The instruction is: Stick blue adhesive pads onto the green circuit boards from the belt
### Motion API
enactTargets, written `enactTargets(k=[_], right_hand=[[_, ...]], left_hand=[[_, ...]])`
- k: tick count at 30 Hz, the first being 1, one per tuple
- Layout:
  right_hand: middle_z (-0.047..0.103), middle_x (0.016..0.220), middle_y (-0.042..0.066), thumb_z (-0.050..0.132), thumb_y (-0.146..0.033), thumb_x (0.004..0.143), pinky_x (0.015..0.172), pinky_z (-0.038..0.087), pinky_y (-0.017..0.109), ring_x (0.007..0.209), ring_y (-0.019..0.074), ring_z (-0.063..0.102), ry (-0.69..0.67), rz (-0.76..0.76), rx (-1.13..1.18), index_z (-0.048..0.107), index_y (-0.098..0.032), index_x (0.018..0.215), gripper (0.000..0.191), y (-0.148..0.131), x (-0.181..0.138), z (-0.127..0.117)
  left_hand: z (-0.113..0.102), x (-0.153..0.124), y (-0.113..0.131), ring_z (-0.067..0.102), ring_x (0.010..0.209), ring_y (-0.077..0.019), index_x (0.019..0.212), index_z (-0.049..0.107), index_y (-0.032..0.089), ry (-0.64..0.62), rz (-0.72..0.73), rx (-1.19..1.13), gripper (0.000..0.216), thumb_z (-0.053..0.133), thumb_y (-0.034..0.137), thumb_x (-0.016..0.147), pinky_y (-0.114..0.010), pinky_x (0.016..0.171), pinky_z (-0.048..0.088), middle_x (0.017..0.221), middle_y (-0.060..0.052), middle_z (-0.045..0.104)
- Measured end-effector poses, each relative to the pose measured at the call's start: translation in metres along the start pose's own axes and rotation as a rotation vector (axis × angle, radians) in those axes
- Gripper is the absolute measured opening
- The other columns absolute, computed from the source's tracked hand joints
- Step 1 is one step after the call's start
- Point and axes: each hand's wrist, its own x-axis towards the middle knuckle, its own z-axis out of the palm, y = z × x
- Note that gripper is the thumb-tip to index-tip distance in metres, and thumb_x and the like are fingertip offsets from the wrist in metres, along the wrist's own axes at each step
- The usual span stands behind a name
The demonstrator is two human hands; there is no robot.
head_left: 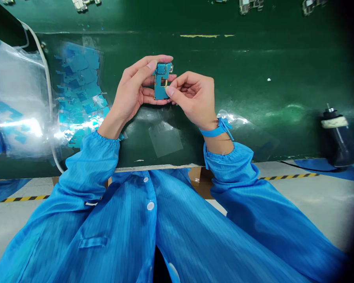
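Observation:
A small blue circuit board (161,89) with a notch in its right side is held upright over the green bench. My left hand (134,84) grips it, thumb on the upper left edge and fingers spread behind it. My right hand (194,94) is closed in a pinch at the board's right edge, with thumb and index finger touching it near the notch. Whether anything small lies between those fingertips is hidden. A blue band (215,129) circles my right wrist.
Blue cut film pieces (79,86) lie under clear plastic to the left, beside a pale cable (48,78) and a plastic bag (17,94). A clear square sheet (166,139) lies near the front edge. At right stands a black bottle (338,137). Several boards (250,5) lie along the back.

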Motion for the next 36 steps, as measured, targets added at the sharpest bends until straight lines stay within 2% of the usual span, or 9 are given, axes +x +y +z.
enactTargets(k=[9,14,16,21,28,32,36], right_hand=[[0.069,0.085,0.002,0.086,-0.076,0.091,0.073,0.065,0.032,0.077,0.0123,0.069,0.027,-0.024,0.021,0.072,-0.020,0.093,0.057,0.001,-0.001,0.002],[0.069,0.083,0.002,0.083,-0.079,0.092,0.069,0.063,0.029,0.074,0.0115,0.067,0.052,-0.033,-0.009,0.072,-0.020,0.091,0.059,0.003,0.000,0.003],[0.068,0.083,0.002,0.083,-0.079,0.092,0.068,0.063,0.027,0.073,0.0108,0.067,0.052,-0.035,-0.020,0.072,-0.020,0.091,0.060,0.002,0.000,0.003],[0.069,0.084,0.001,0.081,-0.081,0.093,0.068,0.064,0.025,0.073,0.0099,0.067,0.044,-0.015,-0.051,0.071,-0.019,0.091,0.063,-0.001,0.000,0.004],[0.069,0.084,0.002,0.080,-0.084,0.092,0.070,0.066,0.028,0.074,0.0113,0.067,0.034,0.017,-0.060,0.069,-0.019,0.092,0.066,-0.004,0.000,0.003],[0.068,0.082,0.003,0.082,-0.084,0.090,0.071,0.066,0.032,0.074,0.0139,0.066,0.035,0.035,-0.038,0.069,-0.021,0.089,0.065,-0.005,0.000,0.004],[0.066,0.083,0.004,0.083,-0.083,0.089,0.072,0.066,0.034,0.075,0.0151,0.064,0.046,0.063,-0.025,0.068,-0.022,0.088,0.063,-0.011,0.000,0.005]], left_hand=[[-0.009,0.008,-0.007,0.085,0.088,-0.0346,0.127,0.084,0.031,-0.030,-0.006,-0.003,0.056,0.090,0.068,0.084,-0.044,0.075,0.078,0.115,-0.007,0.085],[-0.005,0.003,-0.002,0.085,0.091,-0.0310,0.131,0.083,0.027,-0.030,-0.018,-0.024,0.047,0.066,0.063,0.106,-0.042,0.078,0.077,0.115,-0.006,0.085],[-0.003,0.001,-0.001,0.085,0.092,-0.0305,0.131,0.082,0.026,-0.027,-0.019,-0.037,0.047,0.060,0.062,0.109,-0.042,0.078,0.077,0.115,-0.007,0.085],[-0.002,0.002,-0.004,0.086,0.091,-0.0327,0.126,0.086,0.030,0.001,-0.021,-0.033,0.047,0.067,0.066,0.102,-0.043,0.075,0.076,0.112,-0.008,0.085],[0.006,-0.003,0.003,0.085,0.091,-0.0311,0.127,0.085,0.029,0.065,-0.042,0.010,0.048,0.063,0.065,0.104,-0.040,0.077,0.075,0.114,-0.007,0.086],[0.000,0.000,0.001,0.085,0.091,-0.0336,0.127,0.085,0.028,0.010,-0.025,-0.001,0.054,0.077,0.071,0.094,-0.043,0.076,0.076,0.112,-0.008,0.086],[-0.004,0.002,-0.002,0.086,0.094,-0.0337,0.129,0.084,0.028,-0.017,-0.013,-0.011,0.050,0.094,0.047,0.084,-0.043,0.077,0.077,0.116,-0.009,0.085]])
